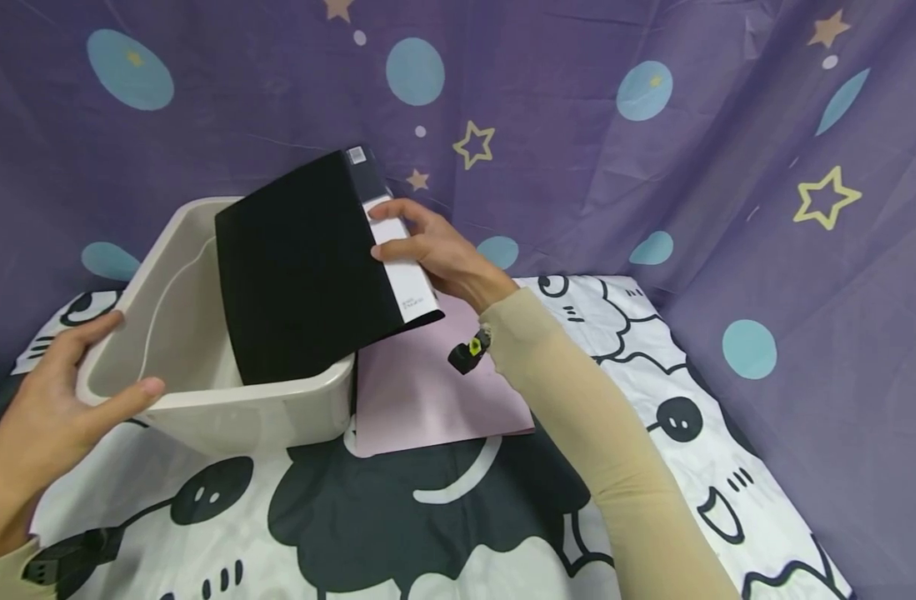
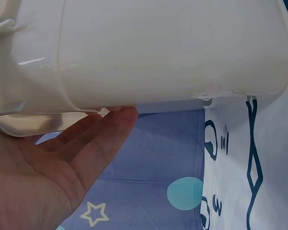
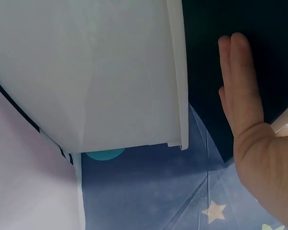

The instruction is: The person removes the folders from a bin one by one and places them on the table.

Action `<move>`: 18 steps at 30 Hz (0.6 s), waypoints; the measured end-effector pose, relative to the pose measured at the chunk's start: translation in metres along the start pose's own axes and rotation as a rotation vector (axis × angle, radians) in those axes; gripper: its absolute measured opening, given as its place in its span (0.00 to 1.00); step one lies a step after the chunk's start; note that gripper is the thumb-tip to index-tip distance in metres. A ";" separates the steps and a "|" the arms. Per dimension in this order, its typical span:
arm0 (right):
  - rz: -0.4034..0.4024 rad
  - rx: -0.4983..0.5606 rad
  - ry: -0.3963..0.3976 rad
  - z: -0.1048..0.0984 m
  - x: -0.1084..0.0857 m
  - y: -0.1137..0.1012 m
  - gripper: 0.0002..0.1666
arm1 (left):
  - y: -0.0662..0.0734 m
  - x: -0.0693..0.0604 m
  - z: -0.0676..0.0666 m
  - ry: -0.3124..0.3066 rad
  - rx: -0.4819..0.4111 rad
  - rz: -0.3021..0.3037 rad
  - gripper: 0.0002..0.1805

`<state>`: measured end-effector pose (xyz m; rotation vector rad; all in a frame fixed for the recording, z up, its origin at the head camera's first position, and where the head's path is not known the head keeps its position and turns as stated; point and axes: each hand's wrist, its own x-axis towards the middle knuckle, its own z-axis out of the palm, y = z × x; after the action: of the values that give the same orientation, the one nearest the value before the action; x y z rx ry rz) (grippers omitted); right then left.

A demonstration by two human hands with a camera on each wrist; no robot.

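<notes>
A black file folder with a white label along its spine leans at a tilt, its lower part inside a white plastic bin. My right hand holds the folder at the spine side, and in the right wrist view the fingers lie along its dark cover. At the bin's near left corner, my left hand grips the rim with the thumb over the front edge. Its fingers press along the outside wall of the bin in the left wrist view. The folder hides part of the bin's inside.
A pink flat folder or sheet lies on the cartoon-print cloth just right of the bin, partly under the black folder and right arm. A purple curtain with stars and blue spots hangs behind and along the right side.
</notes>
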<state>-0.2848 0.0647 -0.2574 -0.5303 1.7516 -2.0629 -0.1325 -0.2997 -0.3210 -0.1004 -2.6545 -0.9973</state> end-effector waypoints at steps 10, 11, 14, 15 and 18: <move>-0.018 0.013 0.024 -0.002 -0.004 -0.001 0.27 | 0.001 0.002 0.001 -0.012 0.004 0.003 0.55; -0.021 0.015 0.026 -0.003 -0.005 -0.001 0.27 | 0.001 0.002 0.001 -0.015 0.002 0.001 0.55; -0.027 0.019 0.031 -0.003 -0.006 -0.002 0.27 | 0.001 0.003 0.001 -0.019 -0.004 -0.002 0.55; -0.028 0.023 0.033 -0.004 -0.006 -0.002 0.27 | 0.001 0.003 0.001 -0.019 -0.005 0.001 0.55; -0.032 0.029 0.035 -0.004 -0.007 -0.002 0.27 | -0.001 0.002 0.000 -0.014 -0.008 0.010 0.55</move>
<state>-0.2804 0.0720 -0.2561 -0.5203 1.7406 -2.1283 -0.1349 -0.3001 -0.3208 -0.1225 -2.6602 -1.0079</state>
